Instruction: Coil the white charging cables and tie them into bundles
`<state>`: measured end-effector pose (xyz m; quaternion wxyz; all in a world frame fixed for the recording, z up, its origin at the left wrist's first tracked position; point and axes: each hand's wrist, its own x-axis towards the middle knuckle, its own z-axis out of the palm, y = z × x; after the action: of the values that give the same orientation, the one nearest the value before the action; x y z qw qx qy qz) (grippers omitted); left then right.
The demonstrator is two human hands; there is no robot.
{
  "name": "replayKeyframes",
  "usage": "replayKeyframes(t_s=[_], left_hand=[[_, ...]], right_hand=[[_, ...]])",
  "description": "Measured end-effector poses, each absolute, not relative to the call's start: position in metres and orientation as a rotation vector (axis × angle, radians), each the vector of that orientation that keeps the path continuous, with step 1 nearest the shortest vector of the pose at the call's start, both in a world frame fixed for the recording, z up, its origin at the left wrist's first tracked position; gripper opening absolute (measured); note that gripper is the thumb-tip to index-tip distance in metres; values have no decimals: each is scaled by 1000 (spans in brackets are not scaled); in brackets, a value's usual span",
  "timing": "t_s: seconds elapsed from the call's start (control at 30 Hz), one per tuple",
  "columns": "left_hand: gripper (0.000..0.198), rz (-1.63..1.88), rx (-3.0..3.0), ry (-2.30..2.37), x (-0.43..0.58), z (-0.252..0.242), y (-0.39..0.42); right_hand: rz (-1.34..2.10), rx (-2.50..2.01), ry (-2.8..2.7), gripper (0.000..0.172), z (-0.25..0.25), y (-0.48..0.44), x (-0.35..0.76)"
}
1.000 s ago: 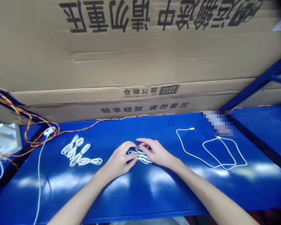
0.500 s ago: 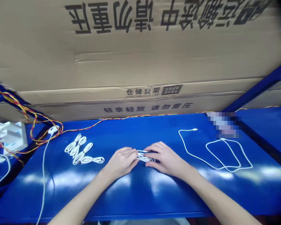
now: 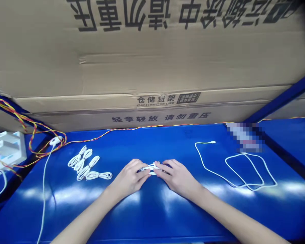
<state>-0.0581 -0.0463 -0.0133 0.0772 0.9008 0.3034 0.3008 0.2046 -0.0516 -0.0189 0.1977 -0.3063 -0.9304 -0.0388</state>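
Observation:
Between my two hands, at the middle of the blue shelf (image 3: 157, 210), is a small coiled white cable (image 3: 152, 169). My left hand (image 3: 130, 174) pinches its left end, thumb and fingers closed on the loops. On the other side my right hand (image 3: 176, 174) grips the right end, its fingertips near the coil's middle. Several tied white cable bundles (image 3: 87, 166) lie to the left of my left hand. To the right, a loose white cable (image 3: 210, 172) is spread in wide loops on the shelf.
Large cardboard boxes (image 3: 152, 74) stand along the back. At the left are a white power strip (image 3: 15, 152), tangled red and yellow wires (image 3: 35, 125) and a hanging white cord (image 3: 44, 189). A blurred-out item (image 3: 246, 137) lies at the back right.
My right hand has closed in on the coil, its thumb and fingers now nearer my left hand. The coil looks more gathered between the fingertips. The view has shifted slightly.

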Motion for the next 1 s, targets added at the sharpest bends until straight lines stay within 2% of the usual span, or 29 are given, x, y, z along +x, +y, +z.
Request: replayKeyframes(t_s=[0.13, 0.27, 0.37, 0.53, 0.67, 0.73, 0.87, 1.0], left_hand=[[16, 864, 2597, 875, -59, -8, -44], [18, 772, 2470, 804, -64, -8, -38], [21, 782, 2444, 782, -67, -11, -35], [23, 785, 2508, 826, -66, -13, -39], [21, 788, 2574, 816, -62, -12, -40], [21, 775, 2652, 765, -61, -11, -38], [21, 753, 2769, 698, -60, -11, -34], [21, 816, 2766, 655, -58, -12, -32]], right_hand=[[190, -888, -2560, 32, -1, -50, 201], [521, -920, -2371, 22, 0, -41, 202], [606, -926, -2307, 16, -5, -37, 203], [469, -872, -2371, 19, -6, -41, 201], [576, -863, -2328, 20, -4, -29, 210], [504, -1072, -2172, 23, -4, -13, 228], [-160, -1778, -1759, 33, -11, 24, 282], [-130, -1931, -1631, 39, -19, 45, 316]])
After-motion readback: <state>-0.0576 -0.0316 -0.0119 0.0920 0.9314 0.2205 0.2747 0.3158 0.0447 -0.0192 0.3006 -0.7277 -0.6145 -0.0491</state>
